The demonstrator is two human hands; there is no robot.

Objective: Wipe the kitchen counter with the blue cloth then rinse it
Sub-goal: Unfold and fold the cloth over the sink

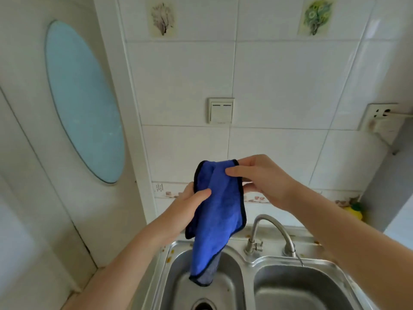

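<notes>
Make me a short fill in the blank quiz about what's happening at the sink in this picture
1. Both hands, the left hand and the right hand, hold up a ____ cloth.
2. The cloth hangs over the ____ basin of the double sink.
3. No ____ runs from the faucet.

Missing words: blue; left; water

Plush matt blue cloth (218, 211); brushed stainless-steel sink (252, 260); shiny metal tap (271, 229); glossy white wall tiles (279, 74).
</notes>
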